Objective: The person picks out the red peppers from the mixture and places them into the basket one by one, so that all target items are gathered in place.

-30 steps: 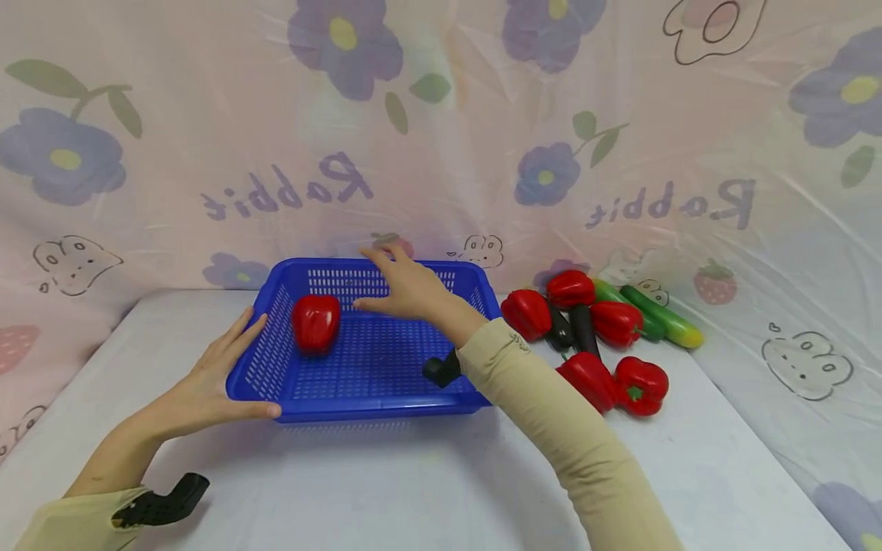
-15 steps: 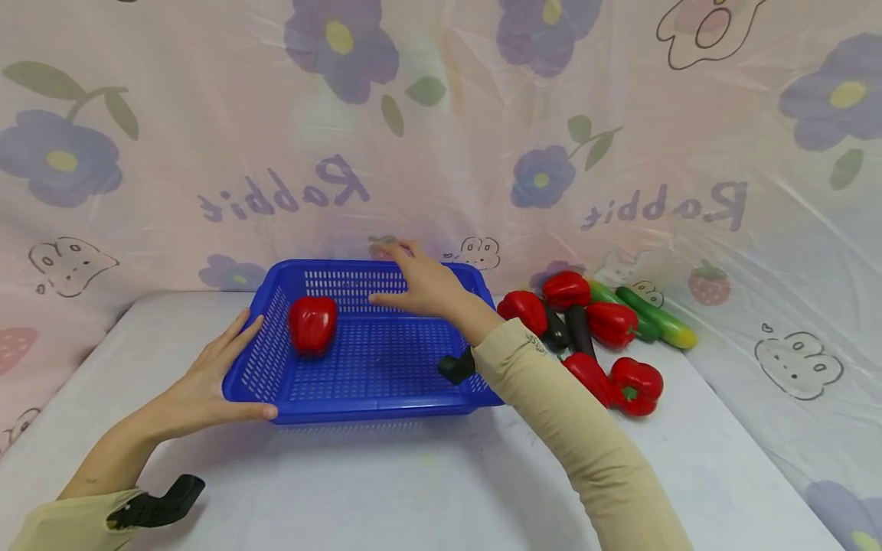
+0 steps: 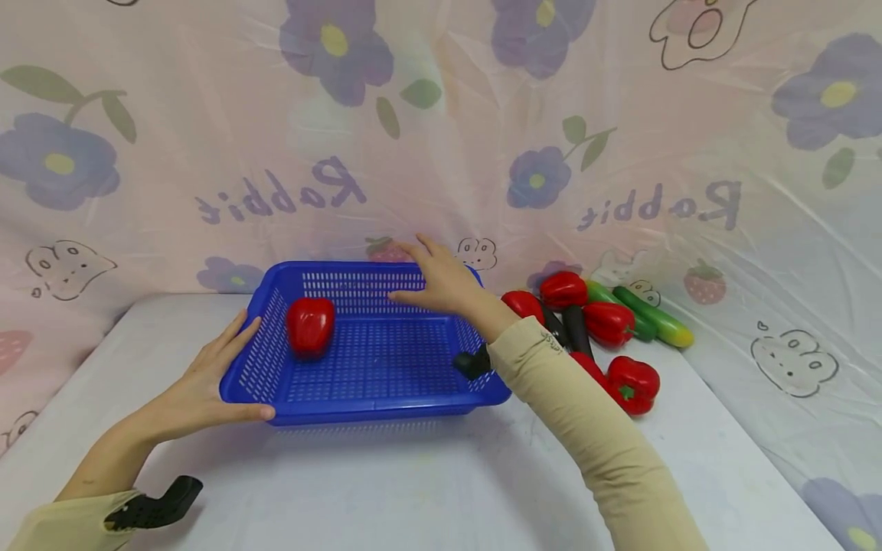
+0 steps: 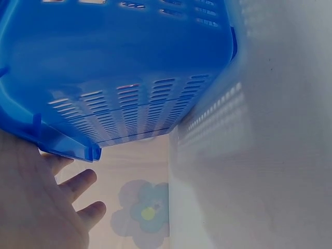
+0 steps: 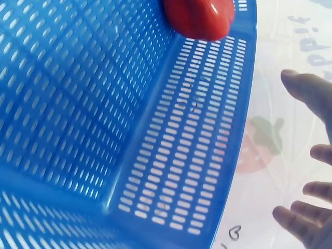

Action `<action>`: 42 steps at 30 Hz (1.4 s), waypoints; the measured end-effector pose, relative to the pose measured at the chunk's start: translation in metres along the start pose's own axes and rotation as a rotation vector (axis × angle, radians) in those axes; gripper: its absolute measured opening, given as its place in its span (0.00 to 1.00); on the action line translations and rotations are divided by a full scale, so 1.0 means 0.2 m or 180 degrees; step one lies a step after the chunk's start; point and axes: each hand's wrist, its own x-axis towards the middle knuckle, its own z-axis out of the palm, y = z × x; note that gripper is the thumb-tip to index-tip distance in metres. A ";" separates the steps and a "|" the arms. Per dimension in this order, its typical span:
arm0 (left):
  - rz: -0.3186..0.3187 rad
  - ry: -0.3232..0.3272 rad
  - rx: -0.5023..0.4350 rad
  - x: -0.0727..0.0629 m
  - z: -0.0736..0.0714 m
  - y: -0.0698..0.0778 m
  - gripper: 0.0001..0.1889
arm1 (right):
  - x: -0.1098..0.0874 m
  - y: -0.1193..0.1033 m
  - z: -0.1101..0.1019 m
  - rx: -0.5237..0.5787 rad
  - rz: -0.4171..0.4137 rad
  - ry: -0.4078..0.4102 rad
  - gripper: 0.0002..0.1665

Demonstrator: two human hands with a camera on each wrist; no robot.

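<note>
A blue perforated plastic basket (image 3: pixel 386 405) stands on the white table, with one red bell pepper (image 3: pixel 310 329) inside at its left. My left hand (image 3: pixel 193 394) spans the basket's front left corner. Its thumb lies straight on the front rim, and its outstretched fingers reach along the left side. In the left wrist view several fingers (image 4: pixel 78 184) extend past the rim. Over the back right of the basket is my right hand (image 3: pixel 448 283), fingers spread and holding nothing. The right wrist view shows those fingers beyond the basket's perforated wall (image 5: pixel 176 150).
Right of the basket lie more red bell peppers (image 3: pixel 632 386), dark eggplants (image 3: pixel 577 327) and green cucumbers (image 3: pixel 654 314). My right sleeve (image 3: pixel 592 428) covers part of this pile. A printed cloth backdrop (image 3: pixel 413 153) rises behind the table (image 3: pixel 386 490).
My right hand has moved to the right over the basket, still spread and empty. My left hand stays at the basket's corner, and the pepper in the basket keeps its place.
</note>
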 end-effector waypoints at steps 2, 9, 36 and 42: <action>-0.0004 0.0000 -0.0003 0.00 0.00 0.00 0.63 | 0.00 0.02 -0.01 -0.0033 -0.0010 0.0014 0.51; 0.0015 0.0000 0.0004 0.00 0.00 -0.01 0.63 | -0.03 0.10 -0.03 0.0000 0.0028 0.0014 0.52; 0.0083 0.0055 -0.0001 0.01 0.01 -0.02 0.63 | -0.16 0.34 -0.17 -0.0116 0.0320 0.0203 0.53; 0.0073 0.0058 -0.0013 0.00 0.01 -0.02 0.63 | -0.18 0.38 -0.18 -0.0107 0.0366 0.0239 0.52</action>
